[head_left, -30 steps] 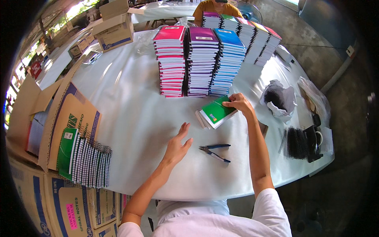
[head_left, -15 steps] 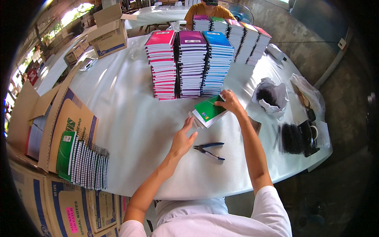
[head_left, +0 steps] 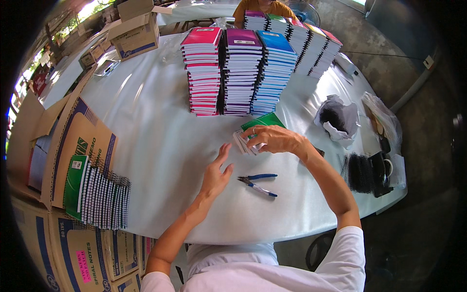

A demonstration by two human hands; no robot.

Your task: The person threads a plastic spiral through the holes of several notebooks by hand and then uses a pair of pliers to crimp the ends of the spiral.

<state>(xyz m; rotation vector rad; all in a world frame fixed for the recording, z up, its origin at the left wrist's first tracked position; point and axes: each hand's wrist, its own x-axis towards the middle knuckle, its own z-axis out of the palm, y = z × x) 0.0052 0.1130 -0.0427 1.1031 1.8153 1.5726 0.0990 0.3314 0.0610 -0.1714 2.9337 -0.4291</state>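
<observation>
A small pile of white notebook pages [head_left: 239, 142] with a green cover [head_left: 270, 119] lies in front of the tall stacks. My right hand [head_left: 281, 138] reaches over it, fingers and thumb closed on the pages' near edge and partly hiding them. My left hand [head_left: 214, 174] hovers just left of the pages, fingers spread, holding nothing. Between my forearms, blue-handled pliers [head_left: 247, 180] rest on the white tabletop with their handles apart.
Pink [head_left: 202, 78], purple [head_left: 240, 78] and blue [head_left: 273, 78] notebook stacks stand ahead. Green spiral notebooks [head_left: 75, 187] line up by a carton [head_left: 90, 131] at left. Black coils [head_left: 360, 173] and a white wrapper [head_left: 340, 134] lie right. Across the table sits a person [head_left: 265, 7].
My right hand has shifted from the green cover's far right corner to the white pages' near edge. My left hand has drawn slightly back and left. The pliers stay in place.
</observation>
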